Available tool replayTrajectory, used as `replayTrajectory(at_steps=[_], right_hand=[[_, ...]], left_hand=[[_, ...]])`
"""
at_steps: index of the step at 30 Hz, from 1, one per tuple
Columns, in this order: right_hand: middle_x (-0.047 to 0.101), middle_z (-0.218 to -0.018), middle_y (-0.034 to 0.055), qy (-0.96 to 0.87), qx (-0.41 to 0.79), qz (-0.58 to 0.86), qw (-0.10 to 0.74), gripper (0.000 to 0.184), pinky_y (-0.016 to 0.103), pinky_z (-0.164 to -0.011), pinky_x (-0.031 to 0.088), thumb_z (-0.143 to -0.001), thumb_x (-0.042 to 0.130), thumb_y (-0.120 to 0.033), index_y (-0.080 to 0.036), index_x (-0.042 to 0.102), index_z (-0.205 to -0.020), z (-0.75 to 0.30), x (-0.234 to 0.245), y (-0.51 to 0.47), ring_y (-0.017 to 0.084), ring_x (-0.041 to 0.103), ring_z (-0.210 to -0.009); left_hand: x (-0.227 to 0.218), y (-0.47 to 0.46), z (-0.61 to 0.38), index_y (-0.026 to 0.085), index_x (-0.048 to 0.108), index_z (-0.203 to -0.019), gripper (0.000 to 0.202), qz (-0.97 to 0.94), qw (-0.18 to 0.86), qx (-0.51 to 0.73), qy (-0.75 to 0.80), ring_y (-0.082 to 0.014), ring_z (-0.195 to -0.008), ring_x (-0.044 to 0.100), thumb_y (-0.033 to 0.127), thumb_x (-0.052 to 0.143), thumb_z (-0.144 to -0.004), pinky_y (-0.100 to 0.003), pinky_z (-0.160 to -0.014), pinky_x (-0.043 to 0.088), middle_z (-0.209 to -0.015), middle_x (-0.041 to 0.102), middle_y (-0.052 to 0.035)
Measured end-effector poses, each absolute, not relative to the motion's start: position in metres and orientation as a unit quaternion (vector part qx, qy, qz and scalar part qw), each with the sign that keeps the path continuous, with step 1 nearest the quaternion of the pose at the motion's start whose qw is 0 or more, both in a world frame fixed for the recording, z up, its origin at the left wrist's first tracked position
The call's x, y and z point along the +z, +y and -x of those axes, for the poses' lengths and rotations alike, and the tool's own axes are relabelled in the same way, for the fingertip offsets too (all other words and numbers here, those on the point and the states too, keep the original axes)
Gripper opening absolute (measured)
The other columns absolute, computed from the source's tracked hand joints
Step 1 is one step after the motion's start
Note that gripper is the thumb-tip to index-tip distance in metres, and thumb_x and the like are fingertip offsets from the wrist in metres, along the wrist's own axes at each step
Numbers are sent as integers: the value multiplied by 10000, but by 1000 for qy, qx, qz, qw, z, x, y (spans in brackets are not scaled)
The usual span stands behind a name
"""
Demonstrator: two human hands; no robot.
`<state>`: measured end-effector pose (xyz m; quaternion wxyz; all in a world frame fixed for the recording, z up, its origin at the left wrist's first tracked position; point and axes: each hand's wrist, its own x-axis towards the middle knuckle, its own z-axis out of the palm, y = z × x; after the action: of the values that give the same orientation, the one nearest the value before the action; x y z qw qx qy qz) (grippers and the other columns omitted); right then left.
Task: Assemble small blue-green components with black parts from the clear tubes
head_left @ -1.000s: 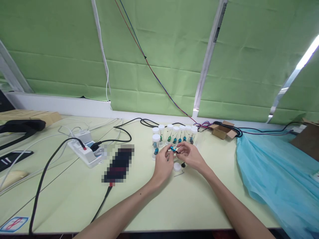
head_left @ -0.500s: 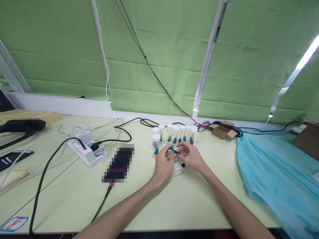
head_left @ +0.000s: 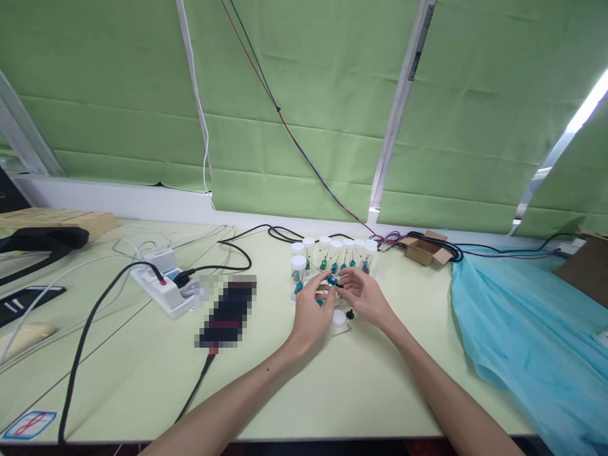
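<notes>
**Small glossy blue part (head_left: 332, 280) held up between two pinching hands**

At the left, a white plastic power strip (head_left: 179, 310) lies on the pale green tabletop (head_left: 275, 405), probably kept there so cables reach it. Next comes a dark, pixelated rectangular slab (head_left: 227, 313) with a black cable running from its near end, well apart from the hands.

Clear cylindrical jars with white caps (head_left: 298, 261) stand upright beyond the hands, with blue or green pieces inside; the grouping seems meant to keep them within reach yet out of the working space.

The left hand (head_left: 311, 316) is nearly closed at the fingertips, thumb and forefinger apparently steadying the blue part above the table. Some blue also shows under its palm side, too covered to identify.

In front of the jars, a flat white round lid (head_left: 339, 318), a thin bent grey rod (head_left: 341, 333) and a small black round piece (head_left: 350, 314) lie close together, likely set down there to stay handy.

The right hand (head_left: 368, 299) has its fingers curled and narrow, pinching a thin black piece (head_left: 339, 286) against the blue part's right end. Whether the two are joined, I cannot tell. The opposed grips suggest one hand steadies while the other manipulates.
</notes>
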<state>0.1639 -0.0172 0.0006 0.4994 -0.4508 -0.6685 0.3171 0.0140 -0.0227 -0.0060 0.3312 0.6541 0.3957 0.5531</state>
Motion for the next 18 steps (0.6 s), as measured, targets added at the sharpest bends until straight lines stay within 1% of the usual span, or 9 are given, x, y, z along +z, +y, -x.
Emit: replayTrajectory(at_steps=[4,8,10,15,18], right_hand=[[635,-910,56,-669,311,442,510,281,361,-833,542,-798,639,-334,-213,541,-1032,-162,3,-20,193,643,-898],[642,-953,58,-655,336,426,526,301,367,-776,569,-813,628,-370,-220,526,-1054,-162,5,-21,184,666,-814],[641,-966,59,-650,350,410,536,306,370,-772,574,-812,636,-374,-222,520,-1051,-162,5,-20,186,668,-818],[645,-954,63,-629,372,384,564,325,379,-795,572,-788,670,-393,-222,528,-1024,-161,6,-19,200,660,-870],[651,-957,67,-614,386,377,576,339,375,-786,573,-758,697,-427,-218,550,-982,-160,10,-20,205,656,-881]], left_hand=[[-6,-24,-14,200,613,-1189,353,-668,308,561,379,-179,-881,656,269,563,-847,-311,-750,563,-1129,664,-100],[-4,-26,-14,215,610,-1184,332,-674,302,566,368,-167,-880,651,273,544,-865,-295,-753,559,-1143,654,-85],[-2,-27,-13,221,607,-1182,321,-673,304,567,365,-165,-890,647,274,532,-874,-292,-762,554,-1151,648,-78],[3,-32,-14,230,588,-1178,307,-663,316,579,354,-179,-963,641,288,525,-884,-302,-818,539,-1174,635,-76],[5,-34,-14,229,535,-1155,284,-647,330,596,343,-192,-1050,625,297,540,-879,-312,-844,532,-1172,631,-80]])
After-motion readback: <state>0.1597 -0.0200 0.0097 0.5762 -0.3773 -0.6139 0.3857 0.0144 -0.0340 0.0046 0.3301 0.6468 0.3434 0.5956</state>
